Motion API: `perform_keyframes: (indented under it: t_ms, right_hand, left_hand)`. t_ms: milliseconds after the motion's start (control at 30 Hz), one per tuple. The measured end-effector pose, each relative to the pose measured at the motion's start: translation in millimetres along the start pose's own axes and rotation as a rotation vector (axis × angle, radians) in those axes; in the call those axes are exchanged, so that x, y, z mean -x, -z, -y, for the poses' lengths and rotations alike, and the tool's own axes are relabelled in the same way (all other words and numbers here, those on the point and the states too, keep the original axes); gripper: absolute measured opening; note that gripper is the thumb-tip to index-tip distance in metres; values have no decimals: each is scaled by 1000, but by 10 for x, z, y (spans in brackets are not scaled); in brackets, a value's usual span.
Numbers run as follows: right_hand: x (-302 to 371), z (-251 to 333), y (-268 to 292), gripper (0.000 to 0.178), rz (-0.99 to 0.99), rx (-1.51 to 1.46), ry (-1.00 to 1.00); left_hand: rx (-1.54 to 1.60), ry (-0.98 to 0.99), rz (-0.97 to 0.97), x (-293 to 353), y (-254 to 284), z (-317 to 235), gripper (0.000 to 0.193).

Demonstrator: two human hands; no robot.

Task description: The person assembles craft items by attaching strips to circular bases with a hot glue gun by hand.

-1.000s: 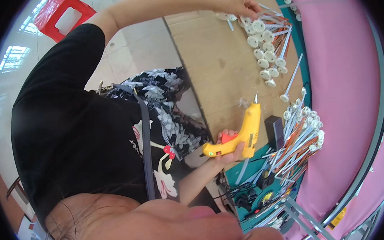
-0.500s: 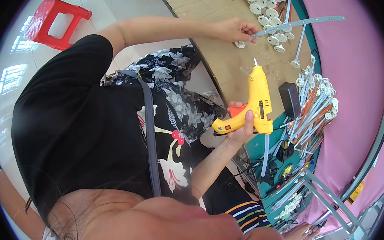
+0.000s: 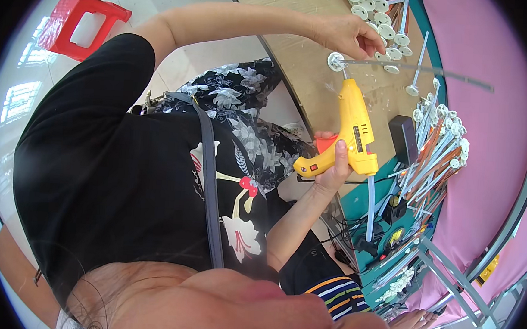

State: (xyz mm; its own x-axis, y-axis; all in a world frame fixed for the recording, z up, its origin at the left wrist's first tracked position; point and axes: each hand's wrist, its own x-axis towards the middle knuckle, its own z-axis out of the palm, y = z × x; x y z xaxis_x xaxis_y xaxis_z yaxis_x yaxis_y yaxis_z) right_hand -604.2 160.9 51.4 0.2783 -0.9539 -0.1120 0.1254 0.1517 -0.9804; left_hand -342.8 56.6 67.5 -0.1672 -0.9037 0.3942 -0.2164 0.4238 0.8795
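My right hand is wrapped round the handle of a yellow hot glue gun. Its nozzle points close to a small white disc, and a clear glue stick sticks out of its rear. From that disc a narrow grey strip extends away to the right, its far end blurred. Just beside the strip is my left hand, fingers curved and apart, with nothing visible between them. Its fingertips are close to a pile of white discs; whether they touch one cannot be made out.
Many disc-ended strips lie bundled beside a black box. Cables tangle along the table's edge. A metal frame and another person's hand are at lower right. A red stool stands on the floor at upper left.
My left hand has let go of the strip and moved slightly right and up. The strip has swung lower, with the disc at its near end now showing. The glue gun's nozzle has shifted slightly left and up.
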Motion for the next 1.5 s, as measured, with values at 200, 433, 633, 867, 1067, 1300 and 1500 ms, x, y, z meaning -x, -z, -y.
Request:
perform_keyframes:
  t_ms: [200,433,633,867,1067,1300,1500]
  right_hand:
    - [44,44,-1,28,-27,-5,4]
    - [37,45,-54,29,-35,-11,3]
    - [2,84,-110,29,-65,33,29]
    - [30,167,-175,31,-100,97,38]
    - [30,214,-202,29,-107,154,-2]
    - [33,267,-224,27,-110,173,-32]
    - [-26,272,-251,29,-93,166,-69]
  left_hand:
    - [33,-53,78,6,-160,-173,37]
    - [-95,-80,87,-114,-211,-343,29]
    - [-108,-48,-49,-214,-222,-192,22]
    - [-110,-50,-85,-202,-206,-157,23]
    - [-143,-56,-105,-184,-199,-119,25]
    - [-122,-63,-119,-188,-241,-124,24]
    - [-156,-82,-136,-156,-208,-95,23]
